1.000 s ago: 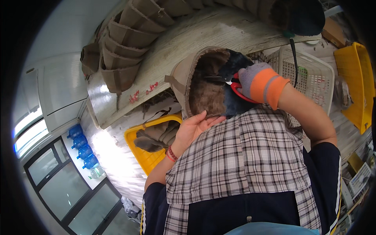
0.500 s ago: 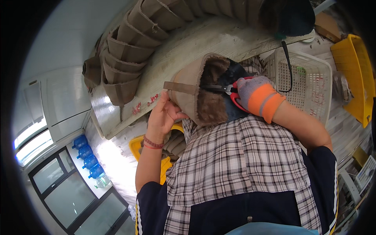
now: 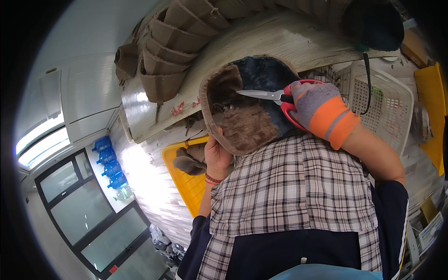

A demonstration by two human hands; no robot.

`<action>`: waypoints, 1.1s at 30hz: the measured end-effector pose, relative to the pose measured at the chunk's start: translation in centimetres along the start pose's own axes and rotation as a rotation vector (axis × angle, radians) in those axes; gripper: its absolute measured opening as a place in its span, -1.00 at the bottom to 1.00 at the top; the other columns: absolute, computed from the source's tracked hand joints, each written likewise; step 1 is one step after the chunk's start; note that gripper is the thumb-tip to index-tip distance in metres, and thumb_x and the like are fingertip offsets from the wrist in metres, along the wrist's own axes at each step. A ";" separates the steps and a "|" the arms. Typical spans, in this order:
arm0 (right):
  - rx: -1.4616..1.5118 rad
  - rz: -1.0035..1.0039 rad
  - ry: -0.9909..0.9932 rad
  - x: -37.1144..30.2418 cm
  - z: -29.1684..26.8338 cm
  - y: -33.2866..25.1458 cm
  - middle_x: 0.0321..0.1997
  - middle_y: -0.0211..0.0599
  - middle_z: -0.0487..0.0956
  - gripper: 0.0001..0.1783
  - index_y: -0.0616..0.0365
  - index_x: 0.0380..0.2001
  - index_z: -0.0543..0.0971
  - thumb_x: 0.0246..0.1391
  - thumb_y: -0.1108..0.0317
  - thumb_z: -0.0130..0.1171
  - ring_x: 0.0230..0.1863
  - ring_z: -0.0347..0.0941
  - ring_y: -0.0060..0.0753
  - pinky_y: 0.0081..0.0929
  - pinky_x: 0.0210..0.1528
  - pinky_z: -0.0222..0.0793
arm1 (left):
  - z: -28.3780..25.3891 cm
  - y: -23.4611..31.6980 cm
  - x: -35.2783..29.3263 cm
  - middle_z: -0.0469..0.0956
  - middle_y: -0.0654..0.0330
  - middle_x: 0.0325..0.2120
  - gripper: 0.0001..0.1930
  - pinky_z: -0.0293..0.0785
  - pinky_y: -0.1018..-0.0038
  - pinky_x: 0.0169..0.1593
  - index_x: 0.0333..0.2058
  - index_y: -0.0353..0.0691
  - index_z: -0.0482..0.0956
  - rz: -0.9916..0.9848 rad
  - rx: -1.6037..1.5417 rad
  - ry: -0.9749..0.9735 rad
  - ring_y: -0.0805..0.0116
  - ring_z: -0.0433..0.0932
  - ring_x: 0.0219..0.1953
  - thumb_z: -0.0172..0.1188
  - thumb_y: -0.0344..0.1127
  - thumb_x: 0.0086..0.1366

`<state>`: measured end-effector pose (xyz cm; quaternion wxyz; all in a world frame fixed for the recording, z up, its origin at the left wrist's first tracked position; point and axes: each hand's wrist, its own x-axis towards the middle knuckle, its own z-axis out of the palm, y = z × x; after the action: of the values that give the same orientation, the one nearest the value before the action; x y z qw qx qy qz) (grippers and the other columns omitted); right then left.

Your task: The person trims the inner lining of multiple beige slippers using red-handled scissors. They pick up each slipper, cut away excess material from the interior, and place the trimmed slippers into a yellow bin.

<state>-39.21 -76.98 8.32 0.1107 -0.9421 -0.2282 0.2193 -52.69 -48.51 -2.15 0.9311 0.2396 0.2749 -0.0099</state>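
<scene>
Open side toward me, a fur-lined fabric hat body (image 3: 249, 126) rests against my lap at the table's edge. Its lining is brown fur on the left and dark cloth or fur on the right. My left hand (image 3: 217, 153) pinches its lower left rim, the fingers partly hidden behind the fabric. In a grey and orange glove, my right hand (image 3: 322, 109) grips red-handled scissors (image 3: 268, 95). Their blades look closed together and point left over the hat's hollow; whether they touch the lining I cannot tell.
Nested brown fabric shells (image 3: 170, 56) curve along the far side of the white table (image 3: 224, 60). At right stand a white plastic basket (image 3: 396, 105) and a yellow bin (image 3: 427, 93). A yellow crate (image 3: 179, 179) with fabric pieces sits below left. Blue water jugs (image 3: 109, 163) line the wall.
The hat has turned so its inside faces me more. My left hand has moved from its outer side to the lower rim. The scissors have come further out of the hollow.
</scene>
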 end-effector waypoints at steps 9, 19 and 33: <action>-0.090 -0.238 0.242 0.4 -0.8 -0.8 -0.26 -0.20 0.56 -0.53 0.11 -0.18 0.50 -0.03 -0.02 0.16 -0.26 0.51 -0.23 -0.36 -0.23 0.43 | -0.5 0.3 -1.0 0.48 0.13 -0.02 -0.71 0.17 0.22 0.25 -0.04 -0.27 0.45 -0.005 -0.031 -0.039 0.22 0.38 0.09 0.02 -0.30 0.31; -0.118 -0.180 -0.130 0.6 -2.1 -2.2 -0.16 -0.18 0.54 -0.26 0.16 -0.11 0.52 -0.11 -0.30 0.10 -0.13 0.49 -0.22 -0.37 -0.14 0.42 | 2.0 -0.8 -1.4 0.41 0.09 0.05 -0.73 0.16 0.23 0.26 -0.06 -0.27 0.44 0.085 0.001 -0.006 0.18 0.33 0.13 -0.02 -0.28 0.34; -0.081 -0.169 -0.213 2.2 -2.2 -2.6 -0.33 -0.24 0.61 -0.34 0.08 -0.24 0.59 -0.16 -0.30 0.16 -0.24 0.53 -0.21 -0.37 -0.16 0.41 | 1.3 -0.8 -1.2 0.37 0.12 0.10 -0.59 0.15 0.28 0.26 0.12 -0.28 0.31 0.072 0.056 -0.001 0.23 0.31 0.15 -0.03 -0.24 0.35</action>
<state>-37.43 -73.93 10.25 0.0657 -0.8946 -0.3260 0.2983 -53.22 -49.94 -0.93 0.9238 0.2754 0.2655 0.0157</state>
